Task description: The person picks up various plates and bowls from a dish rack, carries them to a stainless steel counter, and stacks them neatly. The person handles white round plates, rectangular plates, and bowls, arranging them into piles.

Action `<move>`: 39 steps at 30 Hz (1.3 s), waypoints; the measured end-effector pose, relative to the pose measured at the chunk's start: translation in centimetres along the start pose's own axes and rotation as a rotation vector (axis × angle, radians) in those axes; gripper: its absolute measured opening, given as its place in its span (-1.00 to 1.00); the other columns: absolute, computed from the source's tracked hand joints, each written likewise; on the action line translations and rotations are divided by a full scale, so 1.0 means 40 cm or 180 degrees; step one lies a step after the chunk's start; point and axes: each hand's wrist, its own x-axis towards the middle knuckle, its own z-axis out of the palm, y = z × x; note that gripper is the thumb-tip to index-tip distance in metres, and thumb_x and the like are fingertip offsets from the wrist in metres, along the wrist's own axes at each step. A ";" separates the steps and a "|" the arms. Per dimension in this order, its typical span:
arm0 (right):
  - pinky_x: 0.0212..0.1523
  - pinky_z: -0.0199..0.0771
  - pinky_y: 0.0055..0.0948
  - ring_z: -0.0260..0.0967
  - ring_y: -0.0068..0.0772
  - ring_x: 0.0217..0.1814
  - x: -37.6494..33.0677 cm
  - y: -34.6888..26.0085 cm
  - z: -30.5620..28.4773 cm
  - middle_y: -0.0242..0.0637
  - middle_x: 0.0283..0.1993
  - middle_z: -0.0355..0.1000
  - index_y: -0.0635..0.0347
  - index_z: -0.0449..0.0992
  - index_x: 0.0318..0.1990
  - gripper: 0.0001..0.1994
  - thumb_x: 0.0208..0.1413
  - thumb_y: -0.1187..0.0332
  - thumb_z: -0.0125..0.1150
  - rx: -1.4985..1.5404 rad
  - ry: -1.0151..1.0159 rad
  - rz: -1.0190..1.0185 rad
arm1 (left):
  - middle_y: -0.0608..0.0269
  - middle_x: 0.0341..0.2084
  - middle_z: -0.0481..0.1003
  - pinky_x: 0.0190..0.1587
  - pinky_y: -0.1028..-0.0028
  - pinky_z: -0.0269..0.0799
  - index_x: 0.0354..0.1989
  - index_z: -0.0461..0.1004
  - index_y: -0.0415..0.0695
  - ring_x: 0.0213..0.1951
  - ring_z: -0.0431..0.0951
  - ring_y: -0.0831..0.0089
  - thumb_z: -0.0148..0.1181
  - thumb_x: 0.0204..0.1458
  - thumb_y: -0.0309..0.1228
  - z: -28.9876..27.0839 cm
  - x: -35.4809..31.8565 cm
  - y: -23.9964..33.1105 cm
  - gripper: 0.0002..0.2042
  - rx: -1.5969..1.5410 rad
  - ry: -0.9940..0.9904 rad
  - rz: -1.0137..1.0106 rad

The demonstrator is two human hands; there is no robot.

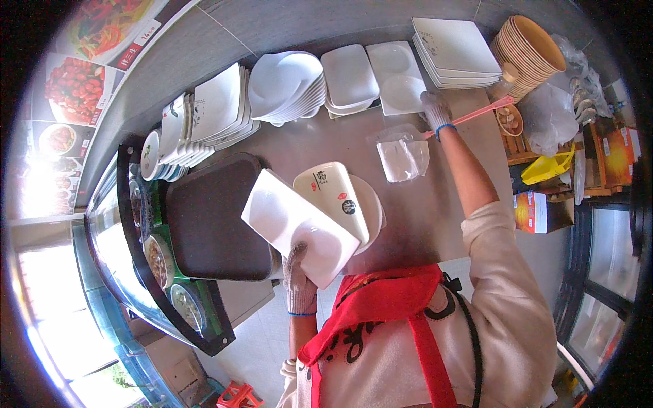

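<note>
My left hand (299,282), in a knit glove, grips the near edge of a white rectangular plate (286,207), thumb on top. The plate is tilted and partly covers a cream rectangular dish (340,194) with dark and red printed marks. Beneath that dish, the rim of a round white plate (371,214) shows. My gloved right hand (437,112) reaches far across the counter to the corner of a white two-hollow plate (401,81); its fingertips are too small and hidden to tell whether they grip. A pink stick (479,114) passes by its wrist.
A dark tray (214,217) lies on the left of the steel counter (449,217), beside a curved glass case (115,238). Stacked white plates (286,85) line the wall. A plastic-wrapped napkin pack (403,160) lies below my right hand. Stacked tan bowls (527,54) stand far right.
</note>
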 end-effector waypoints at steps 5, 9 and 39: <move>-0.27 0.45 -0.12 0.46 -0.05 -0.24 0.002 0.024 0.019 -0.02 -0.25 0.46 0.20 0.47 -0.36 -0.77 0.07 0.32 -0.14 0.0080 0.0325 -0.0434 | 0.08 -0.15 0.44 -0.06 0.25 0.44 0.00 0.33 -0.31 -0.13 0.48 0.22 0.16 -0.13 -0.49 -0.003 0.009 0.001 -0.56 0.0053 0.0017 -0.0025; -0.32 0.45 -0.09 0.47 -0.04 -0.23 -0.030 -0.004 -0.011 -0.01 -0.28 0.46 0.19 0.47 -0.36 -0.79 0.06 0.33 -0.11 -0.0518 0.0221 -0.0650 | 0.02 -0.11 0.42 -0.01 0.26 0.41 0.03 0.32 -0.35 -0.08 0.45 0.18 0.13 -0.07 -0.45 -0.005 0.007 0.000 -0.56 0.0191 -0.0038 0.0050; -0.28 0.46 -0.08 0.46 0.04 -0.23 -0.012 -0.018 -0.001 0.10 -0.27 0.45 0.26 0.52 -0.37 -0.65 0.02 0.19 -0.15 -0.0714 0.0764 -0.0445 | 0.02 -0.14 0.43 -0.05 0.25 0.45 0.00 0.33 -0.36 -0.11 0.48 0.18 0.14 -0.13 -0.44 0.000 0.008 -0.006 -0.55 0.0232 0.0081 0.0132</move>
